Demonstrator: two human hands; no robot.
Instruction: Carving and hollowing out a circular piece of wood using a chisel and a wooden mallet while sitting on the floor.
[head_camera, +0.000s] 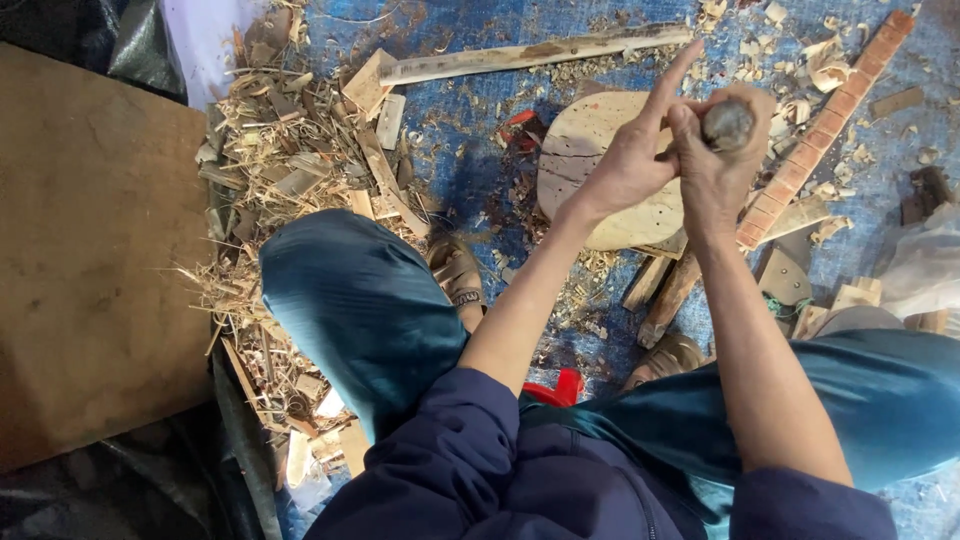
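My right hand (718, 160) is closed around a round wooden handle (728, 122), seen end-on, held upright over a pale rounded wooden piece (590, 150) lying on the blue tarp. My left hand (632, 160) presses against the same handle from the left, its index finger stretched upward and the other fingers curled on the shaft. What the handle's lower end carries is hidden behind the hands. My knees in blue trousers frame the spot.
A heap of wood shavings and offcuts (290, 170) lies left. A long slat (530, 55) sits at the top, a red-brown notched strip (825, 125) right, a brown board (95, 260) far left, and red-handled tools (520, 130) on the blue tarp (470, 170).
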